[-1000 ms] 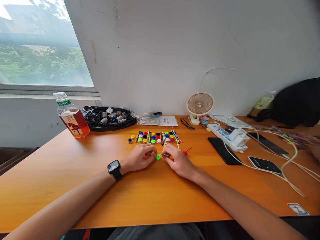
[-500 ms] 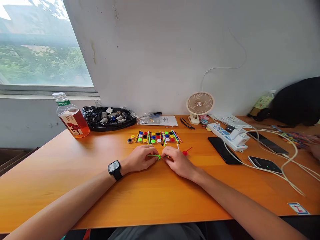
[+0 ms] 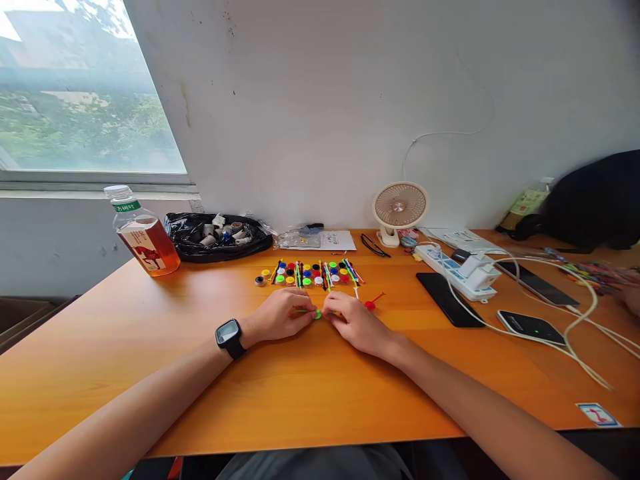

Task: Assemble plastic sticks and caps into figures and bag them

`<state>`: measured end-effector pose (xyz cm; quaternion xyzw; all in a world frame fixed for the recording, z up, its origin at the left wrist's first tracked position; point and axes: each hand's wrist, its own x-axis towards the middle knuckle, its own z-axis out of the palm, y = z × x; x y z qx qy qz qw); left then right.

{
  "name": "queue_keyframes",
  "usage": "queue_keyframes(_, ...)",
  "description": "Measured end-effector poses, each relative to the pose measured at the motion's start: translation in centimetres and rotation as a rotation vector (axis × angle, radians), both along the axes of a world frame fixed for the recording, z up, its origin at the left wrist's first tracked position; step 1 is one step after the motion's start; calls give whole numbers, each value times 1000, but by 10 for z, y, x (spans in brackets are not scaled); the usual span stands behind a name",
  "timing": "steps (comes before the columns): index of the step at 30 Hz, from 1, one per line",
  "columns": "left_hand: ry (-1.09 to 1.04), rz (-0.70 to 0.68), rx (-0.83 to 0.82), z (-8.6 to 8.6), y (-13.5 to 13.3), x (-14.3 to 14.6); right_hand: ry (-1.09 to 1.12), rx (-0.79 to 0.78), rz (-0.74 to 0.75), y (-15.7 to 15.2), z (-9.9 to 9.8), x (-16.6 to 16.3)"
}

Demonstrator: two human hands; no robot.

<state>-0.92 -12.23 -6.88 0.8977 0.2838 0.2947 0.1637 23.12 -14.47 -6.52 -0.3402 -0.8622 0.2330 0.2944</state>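
Observation:
My left hand and my right hand meet at the middle of the orange table, fingers pinched. Between them lies a green disc on a thin green stick; the left fingers pinch the stick's left part, the right fingers close on its right end. A black watch sits on my left wrist. Just beyond the hands lies a row of several coloured discs and sticks. A red disc on a stick rests to the right of my right hand.
A bottle of amber drink and a black bag of small parts stand at back left. A small fan, glasses, a power strip, phones and white cables fill the right. Another person's hand shows at far right.
Both hands stayed pinched on the green piece; the green disc looks smaller and more edge-on now, and the fingers have closed in slightly around it.

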Motion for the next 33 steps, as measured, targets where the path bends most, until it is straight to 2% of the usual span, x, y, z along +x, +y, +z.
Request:
queue_keyframes(10,10,-5,-29,3,3,2,-26,-20,-3,1,3,-1)
queue_keyframes(17,15,0,-55,3,1,5,-70,19,-4,2,4,1)
queue_keyframes(21,-50,32,-70,5,-1,2,-37,49,-76,1,9,2)
queue_keyframes(26,-138,74,-54,4,1,-2,50,-21,-218,0,12,2)
queue_keyframes(30,-161,113,-29,2,2,-1,141,-180,-188,-3,20,1)
queue_keyframes(33,-172,150,-2,3,1,-1,272,-207,-207,-4,28,1)
